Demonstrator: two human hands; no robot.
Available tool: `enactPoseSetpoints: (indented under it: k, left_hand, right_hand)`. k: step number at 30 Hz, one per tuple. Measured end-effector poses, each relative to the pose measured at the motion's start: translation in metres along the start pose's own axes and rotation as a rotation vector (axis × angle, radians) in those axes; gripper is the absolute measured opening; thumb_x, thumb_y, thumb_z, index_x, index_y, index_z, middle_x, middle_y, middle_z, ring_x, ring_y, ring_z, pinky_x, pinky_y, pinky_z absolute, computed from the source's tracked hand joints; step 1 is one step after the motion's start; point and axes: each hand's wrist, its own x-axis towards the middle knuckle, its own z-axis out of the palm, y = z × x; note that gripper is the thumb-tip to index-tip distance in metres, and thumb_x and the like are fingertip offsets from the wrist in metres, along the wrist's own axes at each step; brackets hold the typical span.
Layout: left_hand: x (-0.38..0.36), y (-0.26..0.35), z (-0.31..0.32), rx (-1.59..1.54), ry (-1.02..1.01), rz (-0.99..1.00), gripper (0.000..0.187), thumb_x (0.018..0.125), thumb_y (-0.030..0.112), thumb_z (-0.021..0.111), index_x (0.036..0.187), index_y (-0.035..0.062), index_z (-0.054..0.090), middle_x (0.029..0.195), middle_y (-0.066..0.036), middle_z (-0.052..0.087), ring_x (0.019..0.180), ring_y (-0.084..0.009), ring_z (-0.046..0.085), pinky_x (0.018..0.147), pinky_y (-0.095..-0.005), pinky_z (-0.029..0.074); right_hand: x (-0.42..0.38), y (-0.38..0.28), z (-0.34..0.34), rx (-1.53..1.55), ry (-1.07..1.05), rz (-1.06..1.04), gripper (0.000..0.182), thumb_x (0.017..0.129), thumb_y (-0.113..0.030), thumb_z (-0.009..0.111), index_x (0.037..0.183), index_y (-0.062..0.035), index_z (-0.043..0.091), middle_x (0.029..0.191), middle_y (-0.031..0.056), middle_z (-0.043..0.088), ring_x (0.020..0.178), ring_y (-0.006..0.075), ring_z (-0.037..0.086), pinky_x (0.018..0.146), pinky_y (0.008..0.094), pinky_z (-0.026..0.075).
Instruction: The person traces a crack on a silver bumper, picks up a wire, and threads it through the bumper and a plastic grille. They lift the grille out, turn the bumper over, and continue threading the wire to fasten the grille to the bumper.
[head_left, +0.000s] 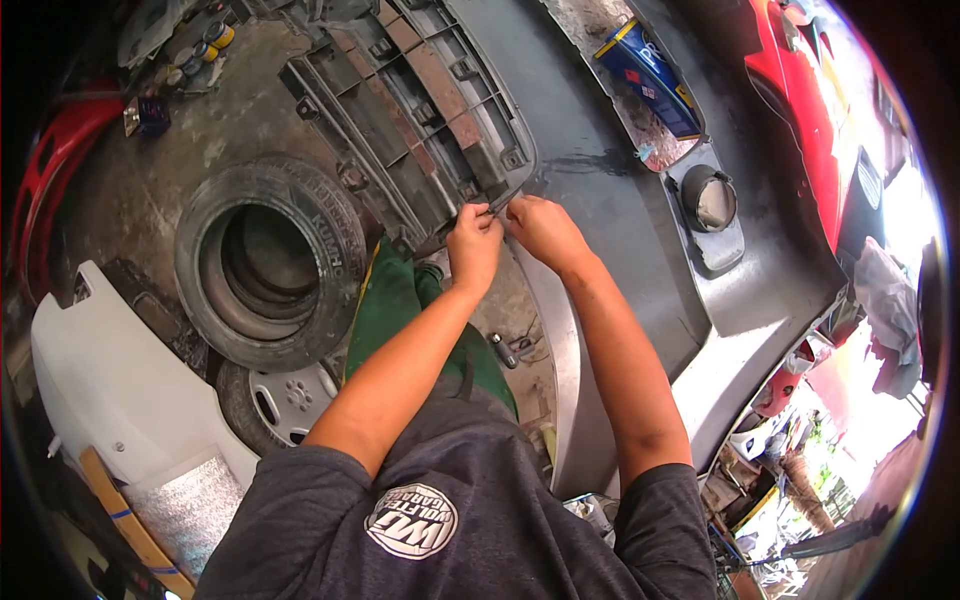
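Note:
A large grey car bumper (625, 260) stretches down the middle and right in front of me, its inner side with a dark grille (400, 95) at the upper centre. My left hand (474, 250) is closed in a pinch at the grille's lower corner, where a thin dark piece shows at the fingertips. Close beside it, my right hand (548, 232) is closed with its fingers curled down at the bumper's inner edge. The fingers cover what it grips. A round dark fitting (709, 199) sits in the bumper's right part.
Left of my arms lies a tyre (305, 190), with a silver wheel (292, 398) below it. A white panel (135, 375) is at the lower left. A blue can (650, 80) shows through the bumper opening. A red body part (800, 110) stands right.

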Motion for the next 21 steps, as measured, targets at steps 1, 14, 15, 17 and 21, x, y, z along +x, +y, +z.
enactPoseSetpoints:
  k: [1,14,15,17,21]
  left_hand:
    - [-0.001,0.001,-0.001,-0.006,-0.009,0.0,0.03,0.087,0.01,0.07,0.114,-0.001,0.062,0.098,-0.019,0.076,0.09,-0.0269,0.075,0.079,-0.0355,0.057]
    - [-0.012,0.019,-0.014,0.148,-0.05,0.001,0.039,0.088,0.013,0.075,0.119,0.0005,0.056,0.097,-0.015,0.075,0.088,-0.022,0.073,0.08,-0.0343,0.055]
    - [-0.012,0.018,-0.014,0.145,-0.052,0.016,0.039,0.088,0.013,0.075,0.119,0.0009,0.055,0.097,-0.015,0.075,0.088,-0.0216,0.073,0.079,-0.0342,0.055]
    - [-0.01,0.014,-0.013,0.139,-0.068,0.051,0.037,0.088,0.013,0.075,0.118,0.0013,0.055,0.096,-0.015,0.075,0.085,-0.0207,0.073,0.077,-0.0339,0.055]
    - [-0.002,0.008,-0.009,0.144,-0.083,0.074,0.033,0.088,0.011,0.074,0.114,0.0,0.058,0.094,-0.015,0.075,0.08,-0.018,0.072,0.073,-0.0327,0.055]
  right_hand:
    - [0.0,0.003,0.001,0.034,-0.004,0.029,0.012,0.083,-0.01,0.061,0.088,-0.0009,0.067,0.09,0.0212,0.069,0.086,0.0419,0.067,0.079,0.0486,0.053]
    - [0.007,0.011,0.0,0.402,-0.277,0.345,0.026,0.087,-0.018,0.059,0.103,-0.0043,0.073,0.09,0.0192,0.072,0.087,0.0353,0.07,0.079,0.0437,0.054]
    - [0.006,0.01,0.001,0.403,-0.275,0.333,0.025,0.086,-0.019,0.059,0.102,-0.0058,0.074,0.092,0.021,0.072,0.09,0.0388,0.07,0.08,0.0448,0.053]
    - [0.01,0.014,0.0,0.258,-0.265,0.202,0.025,0.087,-0.019,0.059,0.102,-0.0051,0.073,0.09,0.0195,0.073,0.085,0.0371,0.07,0.078,0.044,0.054]
    - [0.026,0.022,-0.001,0.172,-0.306,0.089,0.025,0.086,-0.02,0.059,0.1,-0.007,0.074,0.093,0.019,0.073,0.089,0.0386,0.069,0.08,0.046,0.054]
